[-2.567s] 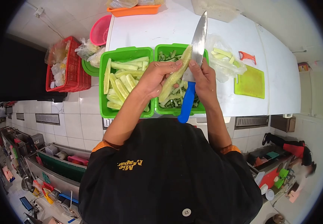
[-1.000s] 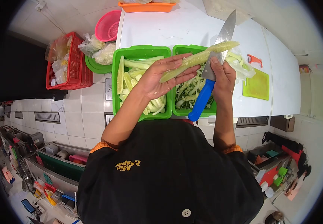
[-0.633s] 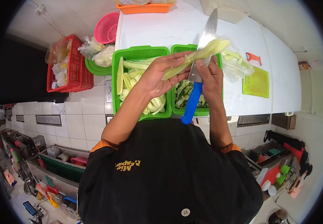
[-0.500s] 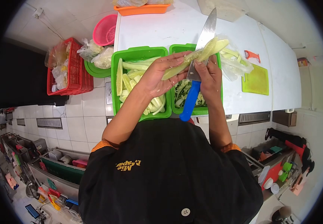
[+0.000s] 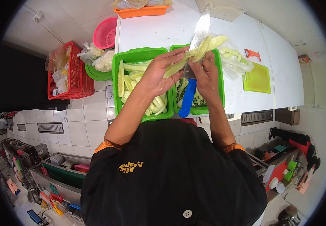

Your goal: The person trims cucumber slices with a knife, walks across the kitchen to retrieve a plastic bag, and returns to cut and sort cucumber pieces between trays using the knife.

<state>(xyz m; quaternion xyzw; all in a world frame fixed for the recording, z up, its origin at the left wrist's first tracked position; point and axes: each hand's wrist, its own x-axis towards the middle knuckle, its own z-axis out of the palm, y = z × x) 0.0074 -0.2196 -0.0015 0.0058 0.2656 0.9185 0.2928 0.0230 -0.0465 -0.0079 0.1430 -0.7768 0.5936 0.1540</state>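
Peeled cucumber pieces (image 5: 211, 44) lie across the blade of a knife (image 5: 187, 96) with a blue handle, over the right green tub (image 5: 220, 83). My right hand (image 5: 205, 73) is closed around the knife near the base of the blade, its thumb against the cucumber. The blade points up and away from me. My left hand (image 5: 162, 71) holds the lower end of the cucumber between thumb and fingers, palm turned up. Cut cucumber spears (image 5: 157, 105) fill the left green tub (image 5: 114, 79). In the right tub lie dark green peelings (image 5: 181, 89).
On the white table (image 5: 151, 30) lie a plastic bag with cucumber (image 5: 233, 62), an orange peeler (image 5: 252, 55) and a yellow-green cutting board (image 5: 257, 78). An orange tray (image 5: 142, 12) stands at the back. Left of the table are a pink basin (image 5: 104, 34) and a red crate (image 5: 72, 73).
The knife and my right hand have shifted slightly left, with the handle swinging left and up. The cucumber pieces have moved a little left with them. My left hand stays nearly in place.
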